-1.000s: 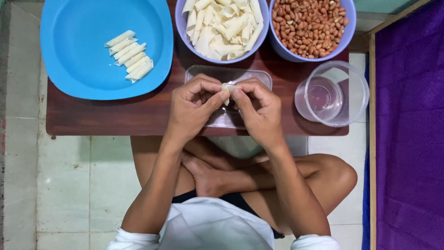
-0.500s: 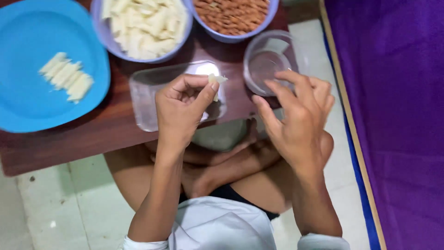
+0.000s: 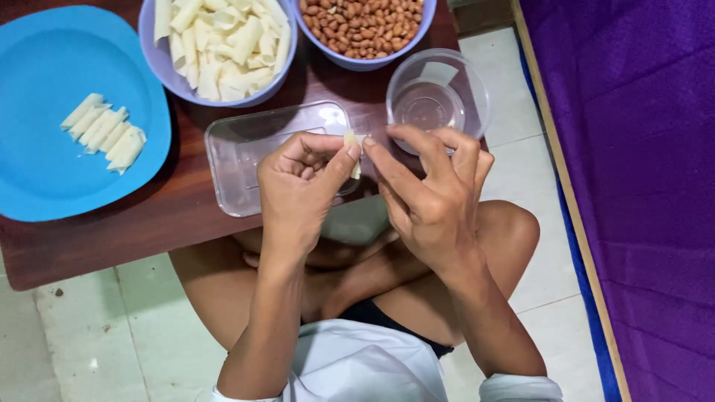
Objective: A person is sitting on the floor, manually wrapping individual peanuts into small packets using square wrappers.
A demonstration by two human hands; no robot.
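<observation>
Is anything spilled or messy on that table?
Nothing stands out. The pale wrapper pieces and brown peanuts sit inside their lilac bowls, the finished rolls lie in a row on the blue plastic plate, and the left hand pinches one small pale roll.

My left hand [image 3: 302, 182] covers most of the roll [image 3: 352, 152]; only a pale end shows between thumb and finger, so I cannot tell its full length. My hands hide the near right corner of the clear tray [image 3: 246, 160]. The top edge cuts off the bowl of pastry strips [image 3: 160, 67] and the peanut bowl [image 3: 357, 63]. The blue plate [image 3: 45, 171] and the worktop [image 3: 134, 238] run off the left edge.
</observation>
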